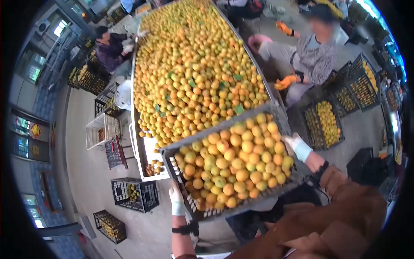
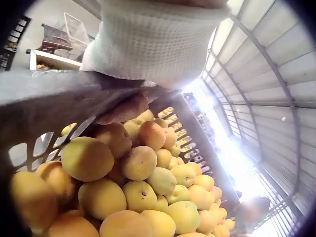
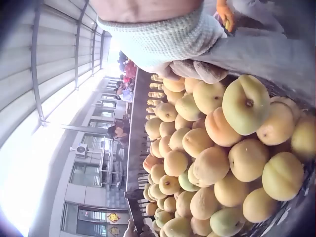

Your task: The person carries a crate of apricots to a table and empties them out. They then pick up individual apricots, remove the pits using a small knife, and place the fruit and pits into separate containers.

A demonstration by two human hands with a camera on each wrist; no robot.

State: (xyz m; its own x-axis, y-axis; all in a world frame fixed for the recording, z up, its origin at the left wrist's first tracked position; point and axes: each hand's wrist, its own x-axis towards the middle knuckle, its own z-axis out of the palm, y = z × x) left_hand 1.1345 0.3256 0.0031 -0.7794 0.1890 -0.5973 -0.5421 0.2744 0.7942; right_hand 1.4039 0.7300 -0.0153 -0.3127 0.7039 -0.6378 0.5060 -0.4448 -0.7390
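A dark plastic crate [image 1: 215, 131] full of yellow-orange apricots [image 1: 233, 164] is held at the near end of a long sorting table, tilted in the head view. My left hand [image 1: 176, 200], in a white glove, grips the crate's left side; in the left wrist view its fingertips curl over the rim [image 2: 49, 91]. On the opposite side my gloved right hand [image 1: 299, 147] grips the other rim, its fingers [image 3: 190, 70] reaching inside beside the fruit. A large heap of apricots [image 1: 194, 73] with a few green leaves covers most of the table.
The white table [image 1: 149, 146] shows bare at its near left corner. A seated person [image 1: 308, 56] with orange gloves is at the right, another person [image 1: 111, 49] at the left. Floor crates include a black crate [image 1: 134, 195], a white crate [image 1: 102, 131] and a filled crate [image 1: 328, 123].
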